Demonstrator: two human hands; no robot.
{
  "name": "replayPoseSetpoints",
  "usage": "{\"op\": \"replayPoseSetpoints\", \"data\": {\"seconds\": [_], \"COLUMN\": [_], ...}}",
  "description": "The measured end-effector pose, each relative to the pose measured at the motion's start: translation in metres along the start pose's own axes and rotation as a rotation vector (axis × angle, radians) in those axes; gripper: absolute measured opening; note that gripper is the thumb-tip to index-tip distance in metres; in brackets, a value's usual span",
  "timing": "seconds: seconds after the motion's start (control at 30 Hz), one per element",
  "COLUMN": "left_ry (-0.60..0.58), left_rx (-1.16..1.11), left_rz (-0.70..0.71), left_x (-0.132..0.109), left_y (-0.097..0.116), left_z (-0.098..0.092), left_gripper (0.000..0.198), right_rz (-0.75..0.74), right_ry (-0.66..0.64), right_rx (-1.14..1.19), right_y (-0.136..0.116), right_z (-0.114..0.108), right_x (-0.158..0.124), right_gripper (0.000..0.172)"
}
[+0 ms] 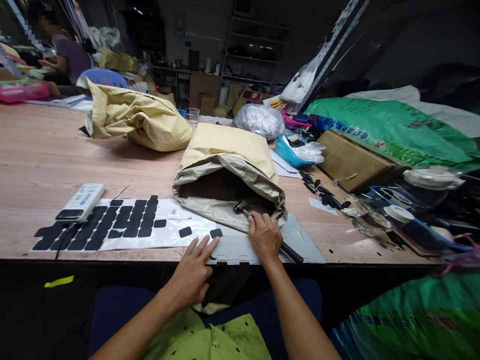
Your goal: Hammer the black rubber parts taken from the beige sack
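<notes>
My right hand [265,235] is closed around a small hammer [292,252]; its dark head and metal neck stick out past the fingers, its black handle below the palm. The hammer head lies by the lower lip of an open paper-covered woven sack [232,142], whose dark mouth faces me. At the table edge my left hand [193,270] is open, fingers spread, the tips beside a black rounded square [216,233]. Another black square [185,232] lies on the white backing sheet [142,240], with several more in rows at left. Under my hands is a grey board [240,247].
A white power-bank-like device [80,202] with a cable rests on the sheet's left part. Behind stands a second yellow sack [150,117]. To the right are black parts [322,192], a cardboard box [356,160] and jars [431,182]. A person [69,55] sits far left.
</notes>
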State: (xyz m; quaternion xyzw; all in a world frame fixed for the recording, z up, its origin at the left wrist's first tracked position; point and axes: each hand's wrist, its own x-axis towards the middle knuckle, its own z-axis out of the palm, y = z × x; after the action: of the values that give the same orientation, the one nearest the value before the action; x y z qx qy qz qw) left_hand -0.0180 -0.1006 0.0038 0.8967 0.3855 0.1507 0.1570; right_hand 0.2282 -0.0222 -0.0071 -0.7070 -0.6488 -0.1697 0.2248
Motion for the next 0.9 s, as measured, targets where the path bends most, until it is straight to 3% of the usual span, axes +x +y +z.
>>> {"op": "replayPoseSetpoints", "data": {"seconds": [0.17, 0.57, 0.9], "left_ry": [0.135, 0.379, 0.359], "left_rx": [0.145, 0.280, 0.205], "left_rz": [-0.023, -0.037, -0.073], "left_x": [-0.011, -0.010, -0.011], "left_y": [0.003, -0.002, 0.002], "left_z": [0.033, 0.064, 0.062], "left_gripper": [0.003, 0.013, 0.015], "right_rz": [-0.002, -0.016, -0.020], "right_ry": [0.001, 0.014, 0.028], "right_rx": [-0.017, -0.030, -0.024], "right_y": [-0.001, -0.001, -0.001], "right_z": [0.000, 0.000, 0.001], "right_x": [0.000, 0.000, 0.000], "right_gripper": [0.026, 0.025, 0.026]}}
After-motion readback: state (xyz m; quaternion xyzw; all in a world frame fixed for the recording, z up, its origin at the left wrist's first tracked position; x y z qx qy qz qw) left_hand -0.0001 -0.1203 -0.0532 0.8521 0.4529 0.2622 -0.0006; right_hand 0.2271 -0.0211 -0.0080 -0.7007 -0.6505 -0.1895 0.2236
